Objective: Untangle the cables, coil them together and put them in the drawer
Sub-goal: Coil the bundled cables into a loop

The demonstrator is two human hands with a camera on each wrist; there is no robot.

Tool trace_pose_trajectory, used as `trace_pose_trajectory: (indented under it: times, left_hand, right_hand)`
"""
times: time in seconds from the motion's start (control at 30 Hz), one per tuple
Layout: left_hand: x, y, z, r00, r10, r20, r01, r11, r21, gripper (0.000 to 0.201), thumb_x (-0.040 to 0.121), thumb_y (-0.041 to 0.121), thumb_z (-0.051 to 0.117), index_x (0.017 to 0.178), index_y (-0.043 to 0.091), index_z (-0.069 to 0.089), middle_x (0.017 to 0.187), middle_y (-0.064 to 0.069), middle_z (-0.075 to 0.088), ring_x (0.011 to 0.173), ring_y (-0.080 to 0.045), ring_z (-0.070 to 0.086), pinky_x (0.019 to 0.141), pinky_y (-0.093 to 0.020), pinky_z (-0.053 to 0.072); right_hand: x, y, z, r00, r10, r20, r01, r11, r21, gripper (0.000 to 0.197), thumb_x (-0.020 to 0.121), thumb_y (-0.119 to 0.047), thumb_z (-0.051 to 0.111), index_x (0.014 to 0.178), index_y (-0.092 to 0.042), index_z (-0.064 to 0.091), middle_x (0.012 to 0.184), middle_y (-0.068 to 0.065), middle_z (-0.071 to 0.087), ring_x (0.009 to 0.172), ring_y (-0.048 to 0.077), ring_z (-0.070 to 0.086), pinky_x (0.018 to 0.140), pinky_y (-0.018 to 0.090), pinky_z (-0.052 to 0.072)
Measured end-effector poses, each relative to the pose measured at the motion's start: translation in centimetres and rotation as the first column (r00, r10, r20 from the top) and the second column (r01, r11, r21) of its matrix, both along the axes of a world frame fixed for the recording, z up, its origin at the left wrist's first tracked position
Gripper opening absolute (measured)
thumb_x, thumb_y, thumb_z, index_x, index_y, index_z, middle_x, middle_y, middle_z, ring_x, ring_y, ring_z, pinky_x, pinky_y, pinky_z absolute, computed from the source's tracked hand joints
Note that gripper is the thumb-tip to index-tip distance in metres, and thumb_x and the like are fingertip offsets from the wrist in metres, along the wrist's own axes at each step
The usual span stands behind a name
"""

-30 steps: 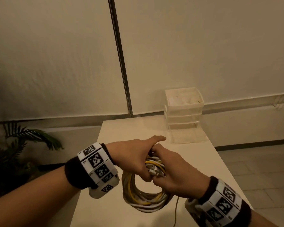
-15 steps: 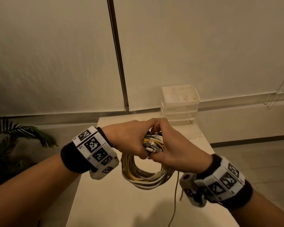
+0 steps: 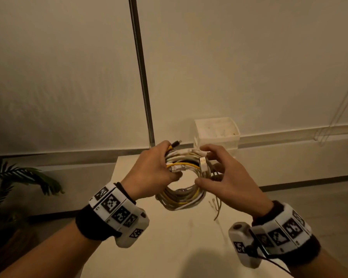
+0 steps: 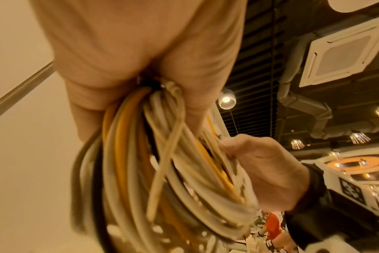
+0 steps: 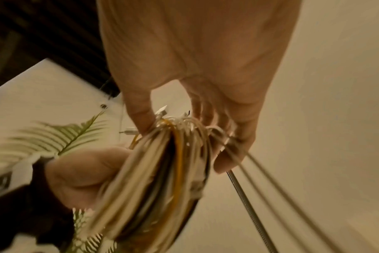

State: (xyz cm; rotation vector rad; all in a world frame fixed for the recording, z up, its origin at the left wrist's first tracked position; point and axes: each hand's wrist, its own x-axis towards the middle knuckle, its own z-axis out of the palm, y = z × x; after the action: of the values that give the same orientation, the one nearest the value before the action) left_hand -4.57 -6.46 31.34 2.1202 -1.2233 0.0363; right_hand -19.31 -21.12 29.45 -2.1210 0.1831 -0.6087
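A coil of white, grey and yellow cables [image 3: 180,201] hangs in the air above the table, held by both hands. My left hand [image 3: 165,163] grips its upper left part, with plugs sticking out past the fingers. Thumb and fingers of my right hand [image 3: 209,167] pinch the right side. A few loose cable ends [image 3: 216,205] dangle below the right hand. The left wrist view shows the coil [image 4: 141,171] bunched in my left hand [image 4: 141,51]. In the right wrist view my right hand [image 5: 195,68] closes on the coil [image 5: 158,171]. The white drawer unit [image 3: 217,133] stands just behind.
The white table [image 3: 169,247] runs from under my hands back to the wall. A metal pole [image 3: 143,87] rises behind its far edge. A potted palm [image 3: 18,177] stands on the floor to the left, and tiled floor lies to the right.
Both hands have lifted the coil up and toward the drawer unit. The right hand has shifted from the top of the coil to its right side, so the hands are now apart.
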Motion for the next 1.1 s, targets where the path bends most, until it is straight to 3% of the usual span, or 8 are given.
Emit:
trace_pose_trajectory:
  times: [0.1, 0.2, 0.33, 0.4, 0.47, 0.6, 0.93, 1.1]
  left_hand:
    - [-0.1, -0.8, -0.3, 0.994, 0.052, -0.095, -0.064, 0.99, -0.125, 0.035, 0.068, 0.024, 0.081, 0.09, 0.023, 0.054, 0.077, 0.008, 0.064, 0.069, -0.009, 0.061, 0.061, -0.03, 0.05]
    - [-0.7, -1.8, -0.6, 0.963, 0.038, -0.266, -0.114, 0.954, -0.277, 0.034, 0.067, 0.019, 0.082, 0.091, 0.023, 0.058, 0.078, 0.005, 0.068, 0.07, -0.014, 0.067, 0.066, -0.039, 0.058]
    - [-2.4, -3.8, -1.2, 0.878, -0.023, -0.478, -0.219, 0.868, -0.445, 0.034, 0.07, 0.008, 0.08, 0.097, 0.018, 0.061, 0.082, 0.0, 0.071, 0.075, -0.021, 0.07, 0.062, -0.039, 0.06]
    - [-3.4, -4.6, -2.0, 0.842, -0.047, -0.537, -0.267, 0.829, -0.491, 0.034, 0.071, 0.005, 0.079, 0.098, 0.018, 0.063, 0.083, 0.0, 0.072, 0.077, -0.022, 0.07, 0.068, -0.043, 0.06]
    - [-4.2, -5.0, -2.8, 0.836, -0.043, -0.547, -0.288, 0.814, -0.505, 0.034, 0.072, 0.006, 0.079, 0.1, 0.02, 0.064, 0.085, 0.001, 0.072, 0.08, -0.019, 0.07, 0.076, -0.047, 0.059]
    - [-4.7, -4.9, -2.9, 0.844, -0.078, -0.53, -0.238, 0.832, -0.501, 0.037, 0.072, 0.011, 0.08, 0.103, 0.024, 0.064, 0.087, 0.003, 0.072, 0.08, -0.02, 0.07, 0.077, -0.049, 0.059]
    - [-4.1, -3.7, -1.2, 0.914, -0.047, -0.402, -0.166, 0.862, -0.478, 0.087, 0.066, 0.03, 0.089, 0.137, 0.034, 0.037, 0.108, 0.008, 0.066, 0.094, -0.006, 0.067, 0.084, -0.032, 0.057]
    - [-1.1, -1.2, 2.6, 0.907, -0.189, -0.377, 0.194, 0.981, -0.024, 0.12, 0.054, 0.048, 0.09, 0.148, 0.049, 0.015, 0.144, 0.01, 0.043, 0.123, 0.002, 0.047, 0.106, -0.027, 0.038]
  right_hand:
    - [0.5, 0.2, -0.4, 0.992, -0.117, 0.037, 0.111, 0.984, 0.136, 0.052, 0.077, -0.027, 0.076, 0.118, -0.043, 0.049, 0.109, -0.02, 0.063, 0.101, 0.001, 0.062, 0.089, 0.025, 0.051]
    - [1.0, 0.9, -1.4, 0.98, -0.17, 0.106, 0.128, 0.937, 0.326, 0.052, 0.078, -0.023, 0.075, 0.123, -0.036, 0.05, 0.108, -0.015, 0.066, 0.098, 0.003, 0.065, 0.089, 0.033, 0.054]
    - [2.1, 2.6, -2.9, 0.918, -0.337, 0.208, 0.113, 0.726, 0.679, 0.039, 0.071, -0.02, 0.075, 0.106, -0.029, 0.059, 0.095, 0.003, 0.071, 0.089, 0.025, 0.07, 0.081, 0.053, 0.057]
    - [2.5, 2.7, -3.5, 0.883, -0.413, 0.223, 0.138, 0.683, 0.717, 0.033, 0.075, -0.014, 0.073, 0.102, -0.029, 0.061, 0.09, -0.002, 0.071, 0.085, 0.018, 0.071, 0.076, 0.045, 0.058]
    - [2.5, 2.2, -3.7, 0.861, -0.463, 0.211, 0.208, 0.699, 0.684, 0.031, 0.083, -0.006, 0.067, 0.1, -0.031, 0.061, 0.086, -0.009, 0.071, 0.081, 0.01, 0.069, 0.077, 0.037, 0.056]
    - [2.1, 1.2, -3.6, 0.853, -0.482, 0.198, 0.286, 0.751, 0.596, 0.025, 0.091, -0.006, 0.057, 0.096, -0.03, 0.059, 0.085, -0.008, 0.067, 0.079, 0.007, 0.064, 0.083, 0.04, 0.056]
    - [1.7, -0.2, -2.5, 0.909, -0.382, 0.166, 0.286, 0.862, 0.418, 0.018, 0.091, -0.006, 0.052, 0.09, -0.023, 0.056, 0.079, 0.0, 0.062, 0.076, 0.025, 0.063, 0.076, 0.052, 0.055]
    - [1.4, -2.0, -1.4, 0.964, -0.259, 0.058, 0.243, 0.95, 0.194, 0.017, 0.088, -0.006, 0.051, 0.091, -0.021, 0.056, 0.08, 0.002, 0.063, 0.07, 0.022, 0.063, 0.068, 0.047, 0.056]
